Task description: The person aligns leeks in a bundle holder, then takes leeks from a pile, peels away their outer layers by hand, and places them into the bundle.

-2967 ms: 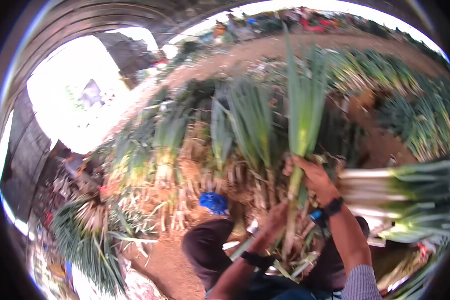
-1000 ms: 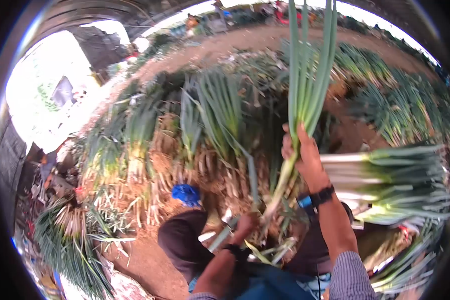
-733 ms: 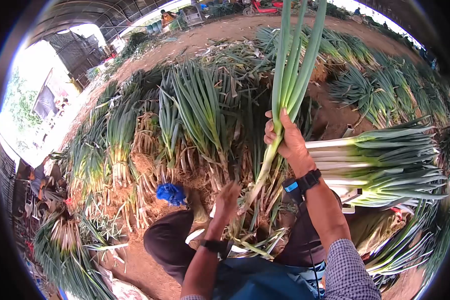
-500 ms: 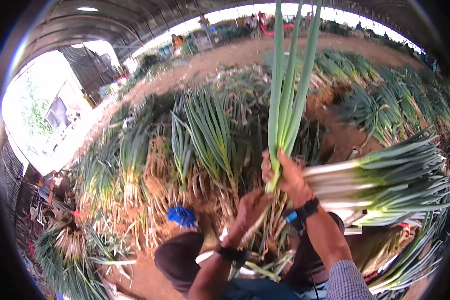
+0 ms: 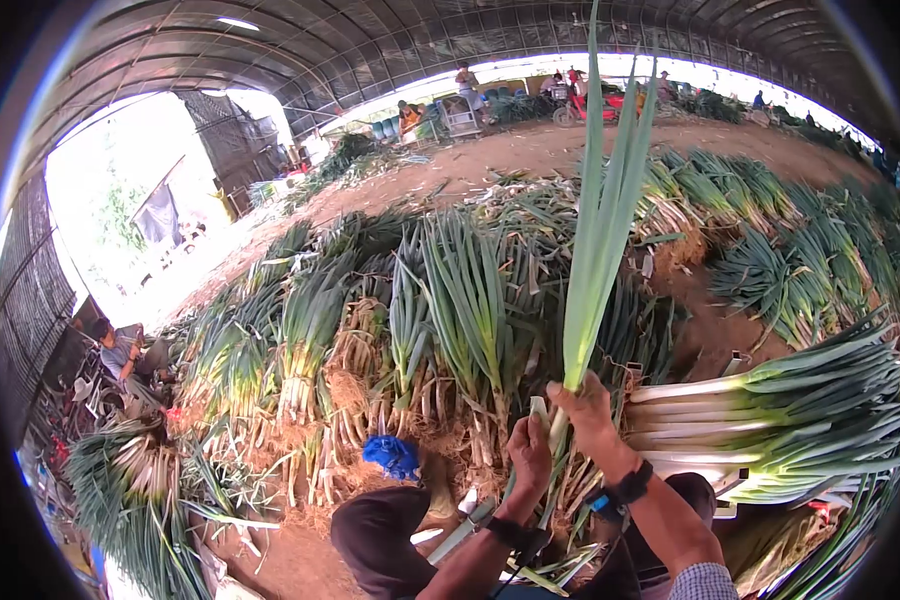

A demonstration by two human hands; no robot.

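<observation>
My right hand (image 5: pixel 592 418) is closed around the lower part of a green onion (image 5: pixel 602 270), a long one held upright with its green leaves pointing away from me. Just left of it, my left hand (image 5: pixel 530 458) is closed with a pale strip of onion leaf (image 5: pixel 539 408) showing above its fingers. The onion's white lower end runs down between the two hands and is partly hidden. To the right of my right hand lies a stack of cleaned green onions (image 5: pixel 770 410), white stalks towards me.
Rows of unpeeled green onions (image 5: pixel 460 290) with roots stand in front. A blue crumpled bag (image 5: pixel 391 457) lies on the soil near my knee. At the left, a bundle of onions (image 5: pixel 135 500) lies near a seated person (image 5: pixel 122 355). More people and a red vehicle (image 5: pixel 610 105) are far behind.
The view has tilted up and shifted left. My left hand has come away from the stalk base with a pale strip in it, and the onion's leaves sit closer together.
</observation>
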